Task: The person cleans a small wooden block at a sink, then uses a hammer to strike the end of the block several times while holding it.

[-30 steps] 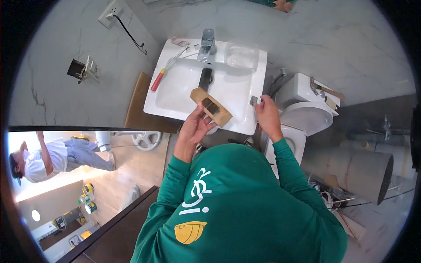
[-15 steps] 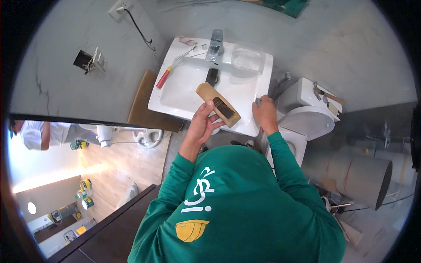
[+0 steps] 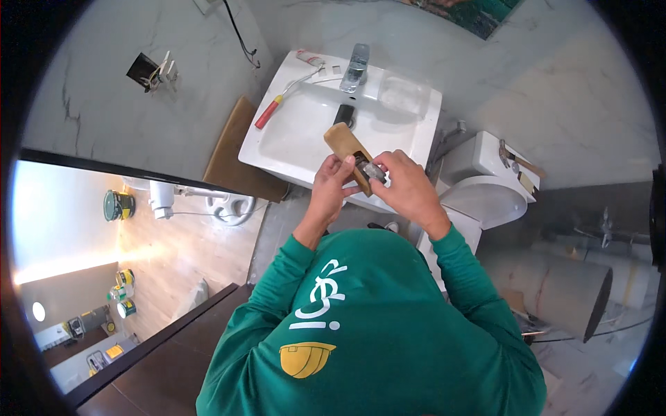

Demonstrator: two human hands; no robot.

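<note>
A wooden hand plane body (image 3: 340,140) is tilted over the front of the white sink (image 3: 281,147). My left hand (image 3: 326,194) grips it near its lower end, thumb on top and fingers beneath. In my right hand (image 3: 411,186) is a grey metal plane blade (image 3: 375,172), pinched between thumb and fingers at the dark slot of the body. How deep the blade sits in the slot is hidden by my fingers. Behind the plane, a black block (image 3: 344,115) lies in the basin by the drain.
A red-handled tool (image 3: 269,112) lies on the sink's left rim, near the chrome faucet (image 3: 355,68). To the right stands a toilet (image 3: 494,201) with a hammer (image 3: 520,159) on its tank. A brown board (image 3: 232,149) leans left of the sink; a large grey cylinder (image 3: 562,288) lies at right.
My right hand has come from the sink's right edge to the plane, bringing the metal blade to its slot. The plane has shifted slightly right in the view.
</note>
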